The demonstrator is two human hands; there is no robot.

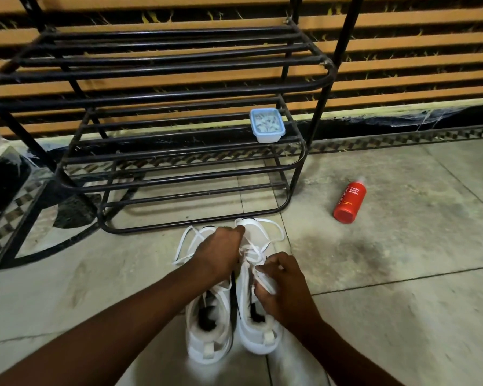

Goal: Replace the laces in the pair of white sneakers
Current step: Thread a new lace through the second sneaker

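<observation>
Both hands are busy on the sneakers. The left hand point(221, 254) is knuckles-up with its fingers curled, gripping the white lace point(258, 220) up by the toe end. The right hand point(286, 288) pinches another stretch of lace between thumb and fingers, a bit closer to the person, over the right sneaker's eyelets.

Biggest thing around is the floor point(402, 316), pale tiles with a dark smudgy stain off to the right. Behind it is a wall of orange slats point(402, 41) with dark gaps between them.

Next is a black tube-metal shoe rack point(156, 93) with 3 tiers showing, standing against that wall.

The 2 white sneakers sit right in front of the rack's bottom bar, side by side and touching, heels toward the person, toes toward the rack. The left sneaker point(207, 338) has its collar open with dark lining showing. The right sneaker point(258, 335) is the one being laced. Loose loops of lace spill onto the floor around both toes, some to the left and one arcing past the right toe.

A red bottle point(349, 201) labelled "foam body wash" lies on its side on the floor, right of the rack and well apart from the shoes.

Smallest bit: a clear tub with a blue-rimmed lid point(267, 125) sits on the rack's middle tier at the right end. Can't tell what's inside.
</observation>
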